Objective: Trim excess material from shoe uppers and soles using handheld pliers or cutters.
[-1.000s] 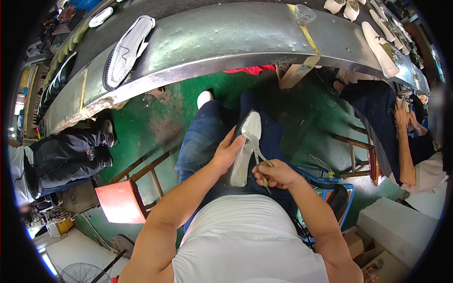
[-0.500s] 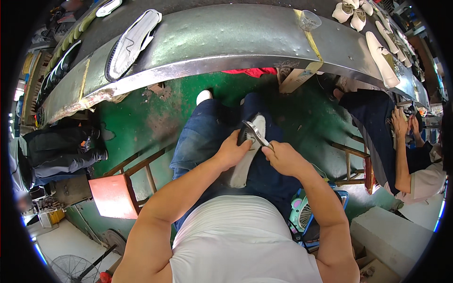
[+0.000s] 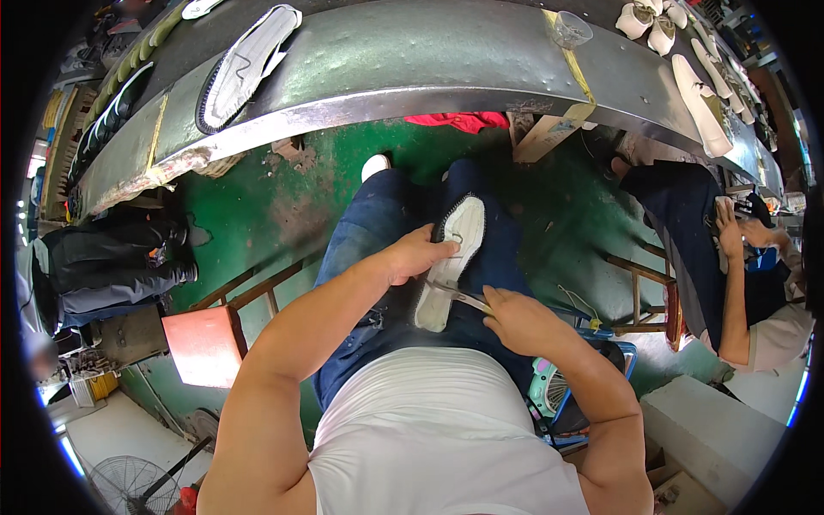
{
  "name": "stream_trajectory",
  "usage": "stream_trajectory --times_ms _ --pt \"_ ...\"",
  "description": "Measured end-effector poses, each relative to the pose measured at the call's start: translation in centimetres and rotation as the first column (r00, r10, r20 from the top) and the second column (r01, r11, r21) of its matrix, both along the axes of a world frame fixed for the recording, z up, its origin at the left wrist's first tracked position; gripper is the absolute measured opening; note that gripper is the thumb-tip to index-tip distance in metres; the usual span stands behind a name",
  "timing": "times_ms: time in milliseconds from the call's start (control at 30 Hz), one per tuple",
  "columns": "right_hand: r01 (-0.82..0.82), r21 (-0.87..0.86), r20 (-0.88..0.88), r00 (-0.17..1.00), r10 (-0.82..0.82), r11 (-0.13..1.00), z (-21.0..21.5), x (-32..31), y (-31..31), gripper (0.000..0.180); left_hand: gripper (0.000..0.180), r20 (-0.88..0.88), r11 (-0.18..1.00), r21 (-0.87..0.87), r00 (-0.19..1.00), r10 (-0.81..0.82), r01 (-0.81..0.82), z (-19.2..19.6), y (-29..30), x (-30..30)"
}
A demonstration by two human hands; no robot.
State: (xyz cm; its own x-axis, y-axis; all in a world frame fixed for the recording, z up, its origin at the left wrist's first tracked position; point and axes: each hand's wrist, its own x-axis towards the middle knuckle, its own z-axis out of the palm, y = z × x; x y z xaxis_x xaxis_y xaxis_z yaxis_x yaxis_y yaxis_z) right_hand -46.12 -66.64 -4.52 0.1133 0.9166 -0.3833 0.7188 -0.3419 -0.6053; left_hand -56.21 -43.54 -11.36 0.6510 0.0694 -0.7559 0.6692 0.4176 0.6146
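Observation:
A white shoe sole (image 3: 450,257) with a dark stitched rim lies lengthwise on my lap, over blue jeans. My left hand (image 3: 416,254) grips its left edge near the middle. My right hand (image 3: 519,319) is closed on a pair of metal scissors (image 3: 459,296), whose blades touch the lower part of the sole. Both forearms come in from the bottom of the view, over my white shirt.
A long grey metal conveyor table (image 3: 412,64) curves across the top, carrying another sole (image 3: 245,64), white shoes (image 3: 648,21) and a plastic cup (image 3: 571,30). A person (image 3: 738,275) sits at the right, another at the left (image 3: 103,266). An orange stool (image 3: 206,343) stands on the green floor.
My head has tipped, shifting the view. The sole has settled flatter on my lap. My right hand has drawn back toward me, with the scissors now at the sole's lower end.

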Motion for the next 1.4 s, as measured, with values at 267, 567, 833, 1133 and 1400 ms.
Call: stream_trajectory --times_ms 267,567,833,1133,1400 --pt "0.179 0.123 -0.081 0.982 -0.170 0.976 -2.6 -2.1 -1.5 0.027 0.050 0.165 0.994 0.101 0.985 -0.056 0.039 -2.7 0.4 -1.2" --pt "0.198 -0.144 -0.093 0.973 -0.213 0.969 -1.9 -1.2 -3.2 0.022 0.083 0.258 0.988 0.153 0.965 -0.053 0.014 0.2 -4.6 -6.3" --pt "0.350 -0.103 -0.330 0.871 -0.364 0.931 2.0 0.9 -1.1 0.028 0.081 0.248 0.941 0.289 0.963 0.104 -0.176 -1.2 -7.5 -6.3" --pt "0.225 -0.040 -0.038 0.973 -0.226 0.974 -2.9 -1.6 -0.4 0.039 0.098 0.286 0.965 0.183 0.930 -0.233 0.186 -1.2 -4.9 -10.1" --pt "0.203 -0.075 -0.131 0.968 -0.212 0.976 -0.5 -0.9 0.7 0.037 0.095 0.277 0.888 0.457 0.940 -0.197 0.051 -2.7 -6.5 -9.4"
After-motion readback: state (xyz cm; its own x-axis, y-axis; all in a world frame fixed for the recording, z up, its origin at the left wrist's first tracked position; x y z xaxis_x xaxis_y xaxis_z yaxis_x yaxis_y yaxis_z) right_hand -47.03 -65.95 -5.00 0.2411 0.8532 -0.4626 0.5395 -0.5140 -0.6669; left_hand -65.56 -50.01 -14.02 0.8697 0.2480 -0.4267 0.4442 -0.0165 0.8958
